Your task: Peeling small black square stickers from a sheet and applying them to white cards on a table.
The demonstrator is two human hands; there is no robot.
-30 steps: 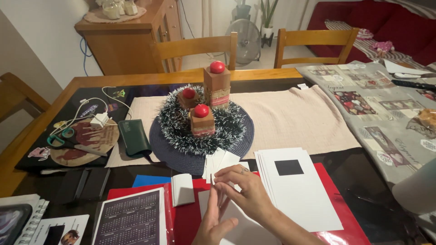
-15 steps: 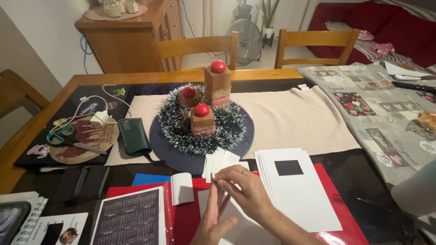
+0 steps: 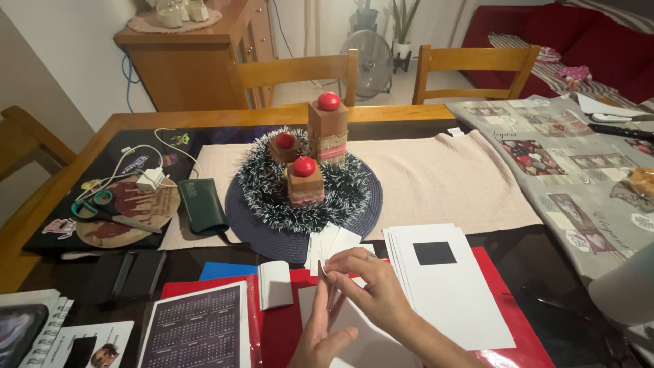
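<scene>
At the far left edge of the dark table lies a round brown mat with green-handled scissors and a white charger plug on it. Just right of the mat lies a dark green pouch. In the near left corner, a dark calendar sheet rests on a red folder, and a small folded white card lies on the folder just beside the sheet.

The left hand rises from the lower edge, palm turned inward, fingers straight and together, pointing away from the person; its flat side presses against a white sheet of paper lying on the folder. Whether it grips anything I cannot tell. The right hand comes in from the lower right, forearm angled across the folder, wrist bent, fingers curled over the top of the left fingers. Its fingertips are pinched narrowly on the raised edge of the paper, near the middle of the table's near side.

Just beyond the hands, a fan of small white cards lies at the rim of a dark blue round placemat, which carries a tinsel wreath and wooden blocks topped with red balls. To the right, a stack of white sheets with a black square lies touching the folder.
</scene>
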